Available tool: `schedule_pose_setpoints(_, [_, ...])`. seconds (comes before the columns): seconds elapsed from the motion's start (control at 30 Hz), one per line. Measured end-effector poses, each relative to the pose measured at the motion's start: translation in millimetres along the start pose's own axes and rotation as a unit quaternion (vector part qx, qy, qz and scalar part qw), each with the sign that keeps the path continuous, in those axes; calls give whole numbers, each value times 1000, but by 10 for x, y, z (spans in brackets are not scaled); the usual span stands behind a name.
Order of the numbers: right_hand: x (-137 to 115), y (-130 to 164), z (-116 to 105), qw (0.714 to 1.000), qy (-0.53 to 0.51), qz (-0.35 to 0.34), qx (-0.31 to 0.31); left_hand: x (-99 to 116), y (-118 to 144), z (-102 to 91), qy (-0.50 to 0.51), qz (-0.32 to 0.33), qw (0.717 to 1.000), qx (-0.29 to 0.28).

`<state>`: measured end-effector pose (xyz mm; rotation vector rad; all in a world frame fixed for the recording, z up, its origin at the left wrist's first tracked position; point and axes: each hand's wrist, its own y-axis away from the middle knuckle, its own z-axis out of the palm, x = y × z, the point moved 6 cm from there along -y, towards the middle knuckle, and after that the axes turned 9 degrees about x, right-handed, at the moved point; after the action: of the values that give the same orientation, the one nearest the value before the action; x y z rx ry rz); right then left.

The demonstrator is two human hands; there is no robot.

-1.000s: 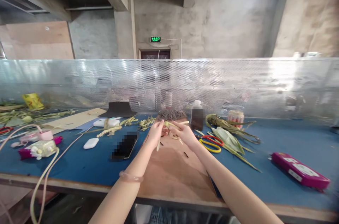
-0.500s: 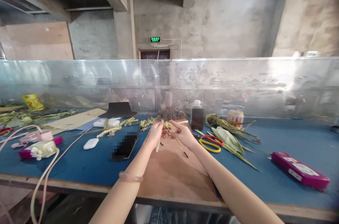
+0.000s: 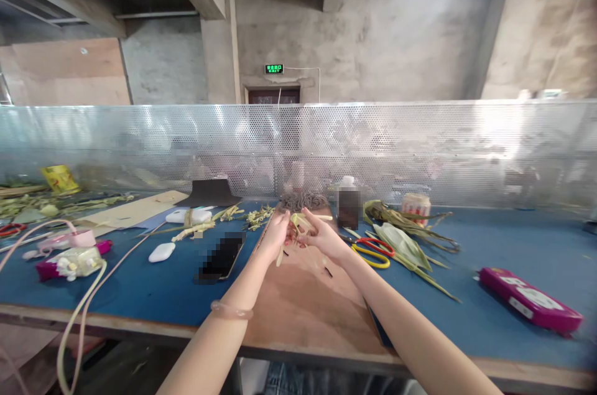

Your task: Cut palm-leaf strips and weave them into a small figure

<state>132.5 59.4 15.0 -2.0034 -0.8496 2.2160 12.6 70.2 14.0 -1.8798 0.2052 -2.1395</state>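
Observation:
Over the wooden board (image 3: 308, 314), my left hand (image 3: 277, 237) pinches a narrow pale-green leaf strip (image 3: 296, 221). One end of it hangs below the left fingers. My right hand (image 3: 323, 237) faces it from the other side, thumb and fingers closed around the strip's other part. The strip bends between the two hands; its exact shape is too small to make out. A bracelet (image 3: 232, 310) circles my left wrist. A small dark sliver (image 3: 328, 272) lies on the board below my right hand.
Scissors with red and yellow handles (image 3: 370, 253) and green leaves (image 3: 403, 246) lie right of the board. A phone (image 3: 224, 258) and white case (image 3: 161, 252) are at left. A magenta box (image 3: 529, 300) sits far right. Perforated metal panel (image 3: 420, 152) stands behind.
The strip between my hands now shows a wider bend, and a pale end points right above my right hand. My right fingers have shifted slightly; both arms stay nearly in place.

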Motion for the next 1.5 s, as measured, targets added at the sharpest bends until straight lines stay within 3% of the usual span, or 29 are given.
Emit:
schedule_pose_setpoints(0.2, [23,-11,-26,999,46,-2,-5,66,-5,-33,-71,38,997,16])
schedule_pose_setpoints(0.47, [-43,8,-17,999,53,-13,-5,79,34,-13,-33,-5,999,-6])
schedule_pose_setpoints(0.73, [-35,12,-25,1000,-12,5,-17,69,-17,7,28,8,999,-19])
schedule_pose_setpoints(1.1, [-93,42,2,999,-28,11,-44,31,-64,-34,-42,52,998,-2])
schedule_pose_setpoints(1.5, [-134,46,22,999,-21,3,-38,21,-63,-52,-41,34,998,17])
